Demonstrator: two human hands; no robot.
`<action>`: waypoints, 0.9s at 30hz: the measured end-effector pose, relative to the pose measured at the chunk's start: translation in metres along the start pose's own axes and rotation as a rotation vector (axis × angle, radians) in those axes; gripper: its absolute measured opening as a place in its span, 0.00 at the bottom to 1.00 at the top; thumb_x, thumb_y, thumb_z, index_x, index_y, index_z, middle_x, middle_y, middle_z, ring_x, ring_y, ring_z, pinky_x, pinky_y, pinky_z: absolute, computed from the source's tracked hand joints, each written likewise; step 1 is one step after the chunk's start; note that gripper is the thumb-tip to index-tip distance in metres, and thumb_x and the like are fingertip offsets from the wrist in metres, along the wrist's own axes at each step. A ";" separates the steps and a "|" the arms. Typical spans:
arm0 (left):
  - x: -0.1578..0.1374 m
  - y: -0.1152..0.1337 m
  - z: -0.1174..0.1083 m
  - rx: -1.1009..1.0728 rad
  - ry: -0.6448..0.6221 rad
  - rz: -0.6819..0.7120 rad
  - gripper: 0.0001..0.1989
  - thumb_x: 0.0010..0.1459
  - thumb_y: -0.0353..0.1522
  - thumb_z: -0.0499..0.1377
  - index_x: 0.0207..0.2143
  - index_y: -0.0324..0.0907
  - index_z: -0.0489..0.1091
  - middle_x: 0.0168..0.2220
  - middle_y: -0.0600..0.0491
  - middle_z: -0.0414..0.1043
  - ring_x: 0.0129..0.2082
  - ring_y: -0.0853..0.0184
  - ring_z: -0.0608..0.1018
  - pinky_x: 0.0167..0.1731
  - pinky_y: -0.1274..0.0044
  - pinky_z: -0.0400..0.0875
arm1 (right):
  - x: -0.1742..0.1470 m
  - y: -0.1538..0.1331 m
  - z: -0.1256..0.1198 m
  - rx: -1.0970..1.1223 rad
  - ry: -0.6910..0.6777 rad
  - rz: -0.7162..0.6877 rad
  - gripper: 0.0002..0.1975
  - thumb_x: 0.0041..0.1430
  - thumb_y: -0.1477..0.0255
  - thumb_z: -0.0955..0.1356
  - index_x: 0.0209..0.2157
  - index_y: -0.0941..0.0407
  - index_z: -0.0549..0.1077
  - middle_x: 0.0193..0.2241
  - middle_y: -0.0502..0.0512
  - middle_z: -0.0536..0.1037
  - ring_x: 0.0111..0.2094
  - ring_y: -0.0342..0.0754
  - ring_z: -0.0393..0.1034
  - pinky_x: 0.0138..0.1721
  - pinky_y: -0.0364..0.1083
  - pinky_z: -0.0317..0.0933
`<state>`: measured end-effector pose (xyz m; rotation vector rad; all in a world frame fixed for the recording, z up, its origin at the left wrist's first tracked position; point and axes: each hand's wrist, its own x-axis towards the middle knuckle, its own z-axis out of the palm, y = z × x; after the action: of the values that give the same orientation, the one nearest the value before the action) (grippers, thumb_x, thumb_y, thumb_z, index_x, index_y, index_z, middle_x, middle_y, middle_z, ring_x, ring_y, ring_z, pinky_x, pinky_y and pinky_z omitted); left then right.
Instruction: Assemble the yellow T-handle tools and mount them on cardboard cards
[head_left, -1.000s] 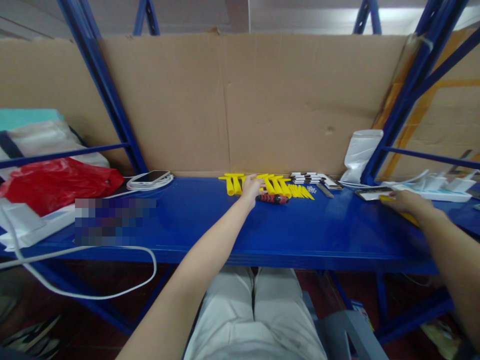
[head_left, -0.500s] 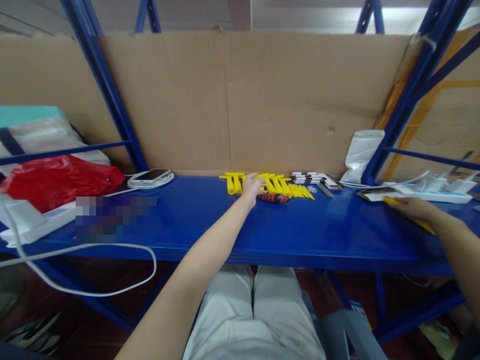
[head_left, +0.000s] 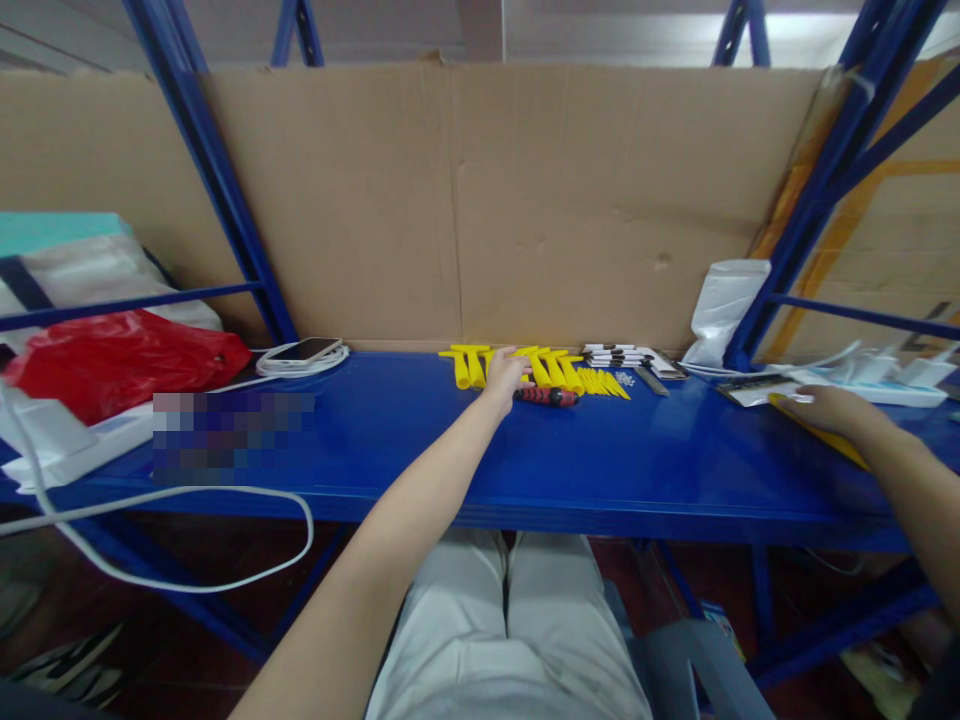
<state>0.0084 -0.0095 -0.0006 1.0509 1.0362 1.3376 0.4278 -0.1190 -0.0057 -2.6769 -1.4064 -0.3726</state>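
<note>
My left hand (head_left: 507, 380) reaches to the back of the blue table with its fingers curled over a yellow T-shaped piece, mostly hidden under them. More yellow T-shaped pieces (head_left: 553, 372) lie in a row on both sides of it. Just right of the wrist is a red and black handle (head_left: 551, 397), seemingly a screwdriver's. Far to the right, my right hand (head_left: 844, 412) is low over a flat yellow thing (head_left: 829, 440), its fingers bent together. A pale glint shows at the fingertips; what they hold is too small to make out.
Yellow wedge-shaped pieces (head_left: 602, 382), small silvery parts (head_left: 624, 379), folded black-and-white packets (head_left: 619, 355) and a flat metal strip (head_left: 651, 380) lie right of centre. A power strip (head_left: 870, 392) is behind my right hand. A phone (head_left: 304, 349) on coiled cable and a red bag (head_left: 124, 362) are left.
My right hand has shifted slightly right and up over the flat yellow thing, which stays in place. My left hand has not visibly moved.
</note>
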 end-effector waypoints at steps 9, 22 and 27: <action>0.015 -0.012 -0.001 0.394 -0.024 0.188 0.16 0.52 0.22 0.54 0.44 0.37 0.70 0.43 0.47 0.76 0.43 0.65 0.77 0.41 0.74 0.74 | -0.052 -0.119 -0.060 0.036 0.032 -0.123 0.22 0.64 0.67 0.57 0.49 0.61 0.74 0.48 0.69 0.75 0.51 0.61 0.70 0.44 0.50 0.62; 0.003 -0.013 -0.012 1.359 -0.094 0.339 0.17 0.53 0.31 0.55 0.46 0.44 0.73 0.52 0.46 0.73 0.54 0.53 0.71 0.51 0.60 0.65 | -0.059 -0.269 -0.053 0.232 -0.074 -0.784 0.15 0.59 0.69 0.64 0.42 0.60 0.79 0.43 0.60 0.79 0.43 0.52 0.75 0.43 0.43 0.64; -0.001 -0.010 -0.011 1.414 -0.091 0.378 0.19 0.55 0.32 0.53 0.48 0.39 0.71 0.51 0.43 0.73 0.54 0.52 0.71 0.51 0.59 0.65 | -0.066 -0.274 -0.027 0.318 0.079 -0.823 0.14 0.60 0.71 0.64 0.44 0.59 0.77 0.47 0.62 0.77 0.49 0.53 0.72 0.50 0.46 0.62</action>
<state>0.0005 -0.0099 -0.0131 2.3866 1.8056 0.6512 0.1626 -0.0206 -0.0048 -1.7198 -2.2536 -0.2643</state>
